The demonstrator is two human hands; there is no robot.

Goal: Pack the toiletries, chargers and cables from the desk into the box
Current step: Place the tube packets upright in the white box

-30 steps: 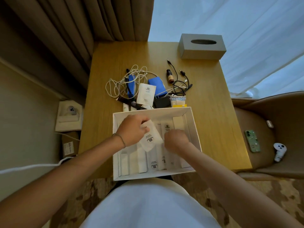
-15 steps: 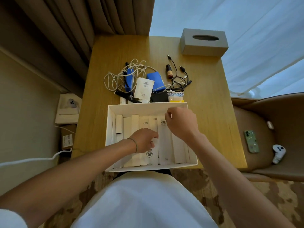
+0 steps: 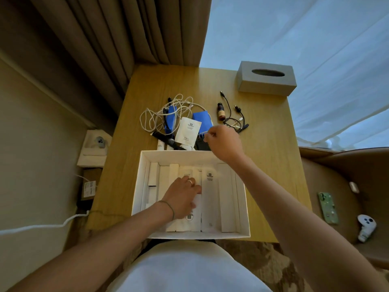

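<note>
Your left hand (image 3: 182, 198) lies flat in the open white cardboard box (image 3: 139, 186), fingers nearly straight, pressing on the row of long white toiletry packets (image 3: 209, 199) that already fills most of it. Your right hand (image 3: 224, 142) is past the far wall of the box, over the pile on the wooden counter (image 3: 269, 157). Its fingers are curled and pinched together beside the blue charger block (image 3: 201, 120). Whether this grip already holds something small, I cannot tell.

Still on the counter, all just beyond the box: the tangled white cable (image 3: 160, 114), the black cable (image 3: 234, 121), the small brown bottle (image 3: 221, 111), the flat white sachet (image 3: 188, 132) and a black comb (image 3: 166, 140).

What could go wrong, in my judgement:
- The white cable is looped around the second blue charger (image 3: 171, 121), so if you pull one thing, the whole knot may come with it and sweep the brown bottle over.
- The box hangs a little over the near edge of the counter (close to your body), so a hard push from the left hand could tip it.
- Little free space remains in the box, so the chargers may sit on top of the packets and slide.

The sachet and packets carry a small dark logo with some lines of print, but it is too small to read. No brand can be told.
</note>
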